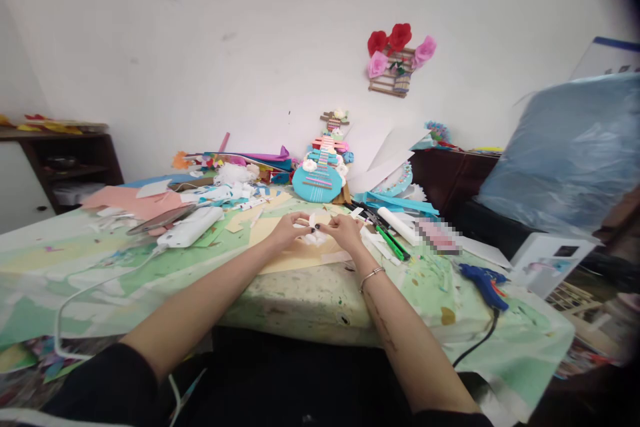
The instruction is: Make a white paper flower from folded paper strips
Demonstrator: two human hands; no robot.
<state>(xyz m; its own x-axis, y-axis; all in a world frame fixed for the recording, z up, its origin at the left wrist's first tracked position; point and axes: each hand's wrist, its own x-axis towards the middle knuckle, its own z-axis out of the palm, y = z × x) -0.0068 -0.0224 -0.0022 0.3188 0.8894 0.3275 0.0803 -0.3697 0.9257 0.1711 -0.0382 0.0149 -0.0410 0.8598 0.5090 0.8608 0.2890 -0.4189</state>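
My left hand (290,229) and my right hand (345,231) meet over the middle of the table, fingers bent and fingertips almost together. Between them is a small white paper piece (313,220), pinched at the fingertips of both. Just beneath lie several white petal-like pieces (314,238), partly hidden by the fingers; I cannot tell whether they are joined. Under the hands is a pale yellow sheet (280,263). Close by on the right are a green cutter (390,242) and a white roll (398,225).
A blue paper guitar (316,188) with flowers leans at the back wall. On the left lie a white power bank (191,227) with a cable and pink paper (127,201). A blue glue gun (485,282) lies at the right, its cord hanging over the table edge.
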